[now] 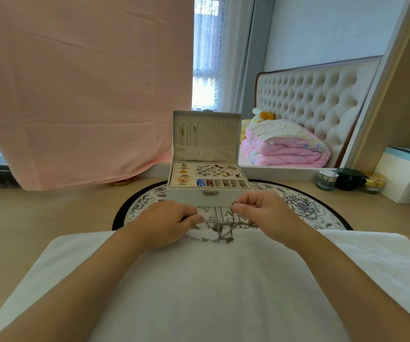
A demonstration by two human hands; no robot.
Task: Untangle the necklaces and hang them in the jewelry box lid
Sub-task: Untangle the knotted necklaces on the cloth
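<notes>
A: Where the pink cloth (75,90) hangs, what's below?
B: Wood desk (26,218), white towel (211,280), round mat (305,206) with unreadable letters, open box (205,193).
A: Hands?
B: Left hand (167,223) and right hand (263,211) pinch tangled necklaces (218,230) over the towel's far edge.

- One head-worn view, looking forward and down along both forearms.
- The left hand (168,222) and right hand (263,213) lie near, low in the middle.
- The open box (209,178) faces the camera just beyond them.
- A mirror (310,95) fills the upper right; wide-angle bending at the edges.
</notes>
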